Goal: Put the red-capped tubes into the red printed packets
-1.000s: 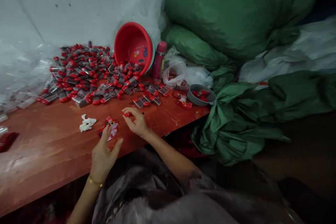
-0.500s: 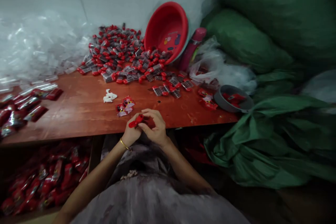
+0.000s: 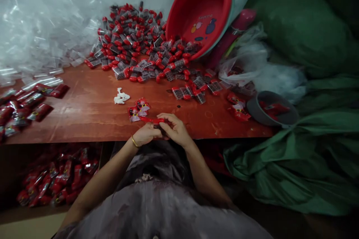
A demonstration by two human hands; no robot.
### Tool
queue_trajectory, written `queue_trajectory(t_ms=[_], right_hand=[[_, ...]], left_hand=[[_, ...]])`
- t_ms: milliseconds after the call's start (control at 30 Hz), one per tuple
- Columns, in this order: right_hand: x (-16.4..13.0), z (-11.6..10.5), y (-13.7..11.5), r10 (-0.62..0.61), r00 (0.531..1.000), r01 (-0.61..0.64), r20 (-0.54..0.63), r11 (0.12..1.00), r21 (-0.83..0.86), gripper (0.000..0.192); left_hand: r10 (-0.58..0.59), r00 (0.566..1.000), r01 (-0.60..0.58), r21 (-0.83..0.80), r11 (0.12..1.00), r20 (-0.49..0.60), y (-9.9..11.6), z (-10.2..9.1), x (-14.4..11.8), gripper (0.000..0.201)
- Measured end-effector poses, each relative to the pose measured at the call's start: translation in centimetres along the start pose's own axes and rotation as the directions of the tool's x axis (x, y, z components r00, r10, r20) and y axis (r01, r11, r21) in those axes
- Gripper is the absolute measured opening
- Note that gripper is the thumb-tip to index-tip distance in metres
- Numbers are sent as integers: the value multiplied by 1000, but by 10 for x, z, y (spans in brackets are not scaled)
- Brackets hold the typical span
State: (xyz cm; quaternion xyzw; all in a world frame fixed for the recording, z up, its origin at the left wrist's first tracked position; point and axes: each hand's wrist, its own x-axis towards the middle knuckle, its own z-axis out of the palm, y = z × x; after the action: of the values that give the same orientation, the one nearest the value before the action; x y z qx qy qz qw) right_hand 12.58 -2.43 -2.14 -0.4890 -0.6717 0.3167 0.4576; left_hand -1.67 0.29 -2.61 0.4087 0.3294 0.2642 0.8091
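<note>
Fingers (image 3: 168,129) of both hands clamp the red piece (image 3: 153,120), now level, no longer tilted

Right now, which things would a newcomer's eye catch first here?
First the tipped red basin at the back of the table, with a heap of red-capped packets spilling from it. Then the left hand and right hand, together holding a small red piece at the table's near edge.

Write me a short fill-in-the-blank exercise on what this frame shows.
1. Both hands, the left hand and the right hand, hold a small ____ piece between them.
2. The red basin lies tipped on its ____.
3. The grey bowl sits at the table's ____ end.
4. The left wrist wears a thin ____ bangle.

Missing words: red; side; right; gold
</note>
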Motion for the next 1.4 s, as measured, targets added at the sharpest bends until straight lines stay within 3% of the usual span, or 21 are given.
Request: queue_trajectory(t_ms=[167,233,333,433,500,633,767,967,1100,1267,1333,1400], right_hand=[[0,-4,6,-4,996,-1,-92,998,-60,14],[2,-12,2,-74,993,64,-89,991,-116,25],[10,-22,-12,-255,960,274,114,940,-205,51],[21,-26,-23,-366,853,475,371,839,-265,40],[25,-24,-22,-378,847,511,375,775,-372,30],[17,-18,-10,-345,925,370,158,731,-574,25],[1,-11,-3,-281,951,305,131,772,-558,31],[-15,2,0,-249,964,262,91,846,-465,69],[-19,10,2,-252,968,235,22,866,-442,62],[-27,15,7,-217,974,171,-64,891,-421,53],[-28,13,10,-198,979,158,-53,892,-424,53],[-28,9,11,-202,978,157,-58,886,-437,51]], left_hand=[[155,979,-149,59,987,-133,-2,7,3,16],[115,987,-105,98,990,-111,-4,8,2,13],[-16,999,7,200,980,43,-7,6,-2,17],[-22,988,-31,336,941,151,-9,6,-3,25],[19,989,-77,400,913,149,-11,6,-3,31],[88,996,-86,295,952,7,-20,7,2,43],[98,986,-81,124,989,-137,-28,7,8,52],[161,977,-148,101,984,-137,-23,7,4,52],[84,987,-72,85,994,-139,-20,6,0,55],[39,970,-18,91,996,-238,-23,9,1,63],[62,964,-25,144,989,-259,-24,11,4,66],[170,950,-110,229,967,-262,-25,14,9,66]])
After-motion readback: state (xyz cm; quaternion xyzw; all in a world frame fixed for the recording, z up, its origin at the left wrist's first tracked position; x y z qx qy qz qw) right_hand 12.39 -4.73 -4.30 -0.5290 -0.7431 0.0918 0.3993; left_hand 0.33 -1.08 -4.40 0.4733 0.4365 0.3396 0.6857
